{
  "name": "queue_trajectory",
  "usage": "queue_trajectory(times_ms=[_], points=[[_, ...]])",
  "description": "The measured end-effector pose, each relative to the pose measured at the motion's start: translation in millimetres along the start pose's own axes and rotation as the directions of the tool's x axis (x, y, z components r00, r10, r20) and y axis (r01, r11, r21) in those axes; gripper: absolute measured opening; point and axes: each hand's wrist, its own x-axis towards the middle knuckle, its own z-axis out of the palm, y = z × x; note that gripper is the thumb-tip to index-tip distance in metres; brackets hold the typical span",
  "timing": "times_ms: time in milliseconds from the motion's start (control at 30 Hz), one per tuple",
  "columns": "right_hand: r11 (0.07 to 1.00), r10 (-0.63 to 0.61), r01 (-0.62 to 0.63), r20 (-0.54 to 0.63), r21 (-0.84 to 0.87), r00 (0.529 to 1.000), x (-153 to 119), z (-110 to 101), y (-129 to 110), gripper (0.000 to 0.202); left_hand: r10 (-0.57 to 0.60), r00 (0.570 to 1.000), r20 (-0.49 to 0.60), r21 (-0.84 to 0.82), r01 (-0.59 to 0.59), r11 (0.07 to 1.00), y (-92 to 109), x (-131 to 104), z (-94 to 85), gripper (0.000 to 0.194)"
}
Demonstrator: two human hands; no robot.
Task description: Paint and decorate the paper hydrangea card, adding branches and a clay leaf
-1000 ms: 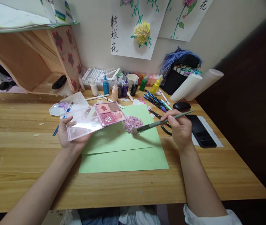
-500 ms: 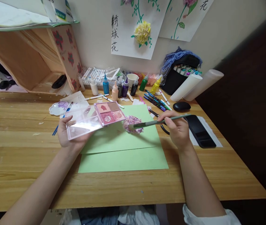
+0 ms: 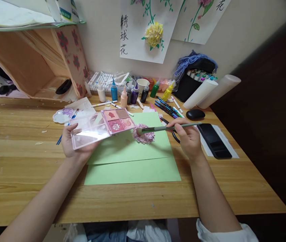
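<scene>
My left hand (image 3: pixel 78 148) grips an open makeup palette (image 3: pixel 119 121) by its clear lid; several pink and brown pans show in it. In my right hand (image 3: pixel 188 137) is a makeup brush (image 3: pixel 158 128) with a green handle, pinched between thumb and fingers. Its bristle tip hovers over the left part of a purple-pink paper flower (image 3: pixel 146 137), close to the palette's right edge; I cannot tell whether it touches the petals. The flower lies on green paper sheets (image 3: pixel 133 171) on the wooden table.
Small paint bottles (image 3: pixel 134 94) and white markers (image 3: pixel 102 80) line the wall. Pens (image 3: pixel 167 108), scissors (image 3: pixel 175 136), a black mouse (image 3: pixel 195 114) and a phone (image 3: pixel 215 141) lie to the right. A petal-shaped paint dish (image 3: pixel 62 116) sits left. A pink box (image 3: pixel 39 64) stands back left.
My right hand has shifted slightly left, bringing the brush tip up and left toward the palette's edge. The left hand and palette stay nearly still.
</scene>
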Motion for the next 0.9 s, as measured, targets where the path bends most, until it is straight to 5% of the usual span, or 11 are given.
queue_trajectory(times_ms=[167, 333, 467, 600, 767, 900], points=[[0.998, -0.035, 0.039, -0.097, 0.047, 0.995, 1, -2, 1, 0.019, -0.008, 1.000, -0.008, 0.005, 0.008, 1.000, 0, 2, -3.0, 0.044], [0.998, 0.013, -0.016, 0.052, 0.057, 0.999, -1, 0, 2, 0.020, -0.003, 1.000, -0.020, 0.018, 0.004, 1.000, 1, 4, -6.5, 0.045], [0.998, 0.008, -0.002, -0.088, 0.064, 0.996, 0, 1, 4, 0.020, -0.010, 1.000, -0.019, 0.013, 0.010, 1.000, 3, 9, -14.3, 0.049], [0.995, 0.074, -0.078, 0.052, 0.067, 0.996, 0, 1, 8, 0.020, -0.027, 1.000, -0.012, -0.025, 0.027, 0.999, 8, 15, -23.0, 0.056], [0.992, 0.086, -0.083, -0.028, 0.091, 0.996, 1, 1, 12, 0.021, -0.073, 0.997, -0.019, -0.098, 0.071, 0.993, 19, 18, -27.7, 0.060], [0.987, 0.141, -0.153, 0.174, 0.056, 0.975, 1, -2, 12, 0.020, -0.081, 0.996, 0.032, -0.116, 0.085, 0.990, 26, 20, -34.8, 0.062]])
